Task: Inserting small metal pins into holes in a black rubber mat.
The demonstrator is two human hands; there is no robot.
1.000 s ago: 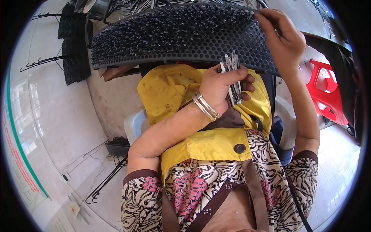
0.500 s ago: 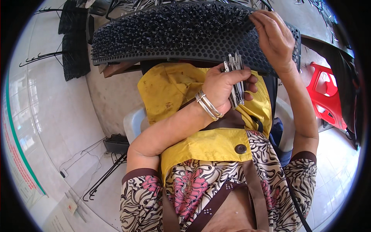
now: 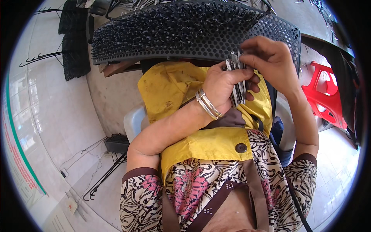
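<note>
My left hand (image 3: 228,79) is closed around a bundle of slim silvery metal strips (image 3: 235,65), held upright with their tops above the thumb. Some of the tops have small holes. At the top of this bundle, my right hand (image 3: 272,62) has its thumb and fingers drawn together on a strip, though the fingertips partly hide it. Just beyond both hands lies a long black perforated board (image 3: 284,40). Densely packed dark pieces with shiny tips (image 3: 170,33) stand upright in its holes over the left and middle; the holes at the right and along the near edge are bare.
A yellow apron (image 3: 162,85) covers my lap below the board. A red plastic stool (image 3: 326,92) stands on the right. More loose metal strips (image 3: 324,11) lie on the surface behind. Black hooked rods (image 3: 42,57) and dark brush-like bundles (image 3: 75,56) are at the left.
My right hand has come back from the far right part of the board, down and toward me, to the top of the bundle. My left hand has barely moved.
</note>
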